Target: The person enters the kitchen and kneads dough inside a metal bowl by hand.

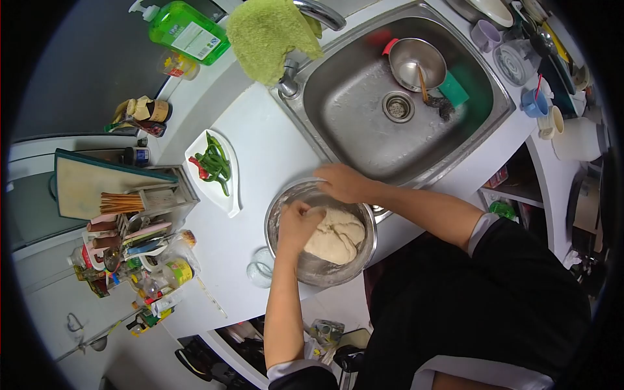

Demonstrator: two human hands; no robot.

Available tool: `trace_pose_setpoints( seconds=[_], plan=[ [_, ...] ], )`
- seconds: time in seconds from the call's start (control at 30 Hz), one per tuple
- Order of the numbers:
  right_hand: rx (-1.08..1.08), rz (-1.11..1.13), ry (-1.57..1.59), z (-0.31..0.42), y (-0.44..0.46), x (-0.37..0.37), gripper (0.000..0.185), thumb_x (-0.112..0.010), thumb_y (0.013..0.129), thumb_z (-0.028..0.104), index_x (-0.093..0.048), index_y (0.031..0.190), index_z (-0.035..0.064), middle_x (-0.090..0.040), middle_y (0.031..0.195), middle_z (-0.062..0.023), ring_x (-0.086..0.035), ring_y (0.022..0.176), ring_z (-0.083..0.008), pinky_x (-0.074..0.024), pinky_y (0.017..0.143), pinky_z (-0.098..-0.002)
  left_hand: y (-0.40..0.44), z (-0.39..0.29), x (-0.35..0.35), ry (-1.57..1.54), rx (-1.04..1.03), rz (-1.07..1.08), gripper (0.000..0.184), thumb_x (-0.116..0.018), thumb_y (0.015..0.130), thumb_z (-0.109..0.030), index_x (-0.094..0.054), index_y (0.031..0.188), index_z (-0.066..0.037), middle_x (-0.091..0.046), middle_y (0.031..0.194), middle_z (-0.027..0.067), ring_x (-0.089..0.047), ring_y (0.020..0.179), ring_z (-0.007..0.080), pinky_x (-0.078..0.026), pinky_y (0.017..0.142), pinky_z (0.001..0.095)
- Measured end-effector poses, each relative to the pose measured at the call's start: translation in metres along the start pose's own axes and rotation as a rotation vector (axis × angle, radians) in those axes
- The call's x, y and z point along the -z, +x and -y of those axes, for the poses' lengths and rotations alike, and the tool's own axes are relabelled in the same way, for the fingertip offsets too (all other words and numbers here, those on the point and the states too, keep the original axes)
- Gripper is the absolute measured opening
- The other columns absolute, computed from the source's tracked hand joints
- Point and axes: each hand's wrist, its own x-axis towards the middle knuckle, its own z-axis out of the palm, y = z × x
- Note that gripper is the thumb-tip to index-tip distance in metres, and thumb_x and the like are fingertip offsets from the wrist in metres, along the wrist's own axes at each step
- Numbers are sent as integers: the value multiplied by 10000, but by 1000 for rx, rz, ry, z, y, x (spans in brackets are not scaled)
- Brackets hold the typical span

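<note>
A metal bowl (pixel 286 270) stands on the counter below the sink, with a pale lump of dough (pixel 335 244) inside it. The dough has folds and creases on top, and the bowl's inner wall is smeared with whitish residue. My left hand (pixel 297 225) reaches into the bowl, its fingers curled at the upper left edge of the dough, pinching it. At the bowl's upper rim, my right hand (pixel 344 183) is closed over the edge. Its fingertips are partly hidden.
A glass jar (pixel 260 268) touches the bowl's left side. Green and red peppers (pixel 213 162) lie on a white plate (pixel 229 185). The steel sink (pixel 344 123) holds a small pot (pixel 416 64). Crowded utensils and a cutting board (pixel 97 179) stand at left.
</note>
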Motion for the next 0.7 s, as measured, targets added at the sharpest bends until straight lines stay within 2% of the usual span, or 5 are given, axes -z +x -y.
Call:
trace_pose_setpoints(
  seconds=[0.13,0.2,0.3,0.43,0.7],
  plan=[
    [24,-46,35,-2,0,-3,219,-542,856,139,-609,995,-16,-611,986,-230,-572,966,-396,-436,863,-482,-67,-22,-20,13,-100,-183,381,-761,746,-242,-602,975,18,-573,987,221,-575,855,368,-464,778,415],
    [13,-51,45,2,-2,-3,215,-543,853,140,-612,984,-15,-613,977,-230,-574,960,-398,-436,857,-483,-92,-21,-50,376,-438,-540,501,-762,764,-241,-552,1137,19,-586,1049,189,-556,955,343,-444,821,408],
    [12,37,-32,7,-2,3,204,-542,854,147,-619,957,-12,-616,966,-227,-578,948,-401,-436,848,-490,-101,-16,-71,392,-396,-578,583,-776,743,-256,-530,1205,1,-539,1159,199,-484,1062,395,-389,896,467],
    [-1,158,-46,10,0,2,198,-547,852,157,-625,947,2,-617,955,-220,-583,943,-391,-443,835,-486,-67,4,-81,437,-377,-629,514,-745,775,-251,-560,1202,-33,-540,1172,186,-498,1049,379,-395,877,470],
    [10,100,7,8,-6,-3,208,-579,858,169,-615,989,12,-611,919,-177,-590,877,-373,-451,786,-461,-9,33,-72,474,-341,-530,283,-641,845,-311,-629,1046,-111,-571,938,102,-548,891,315,-412,741,447]
  ],
)
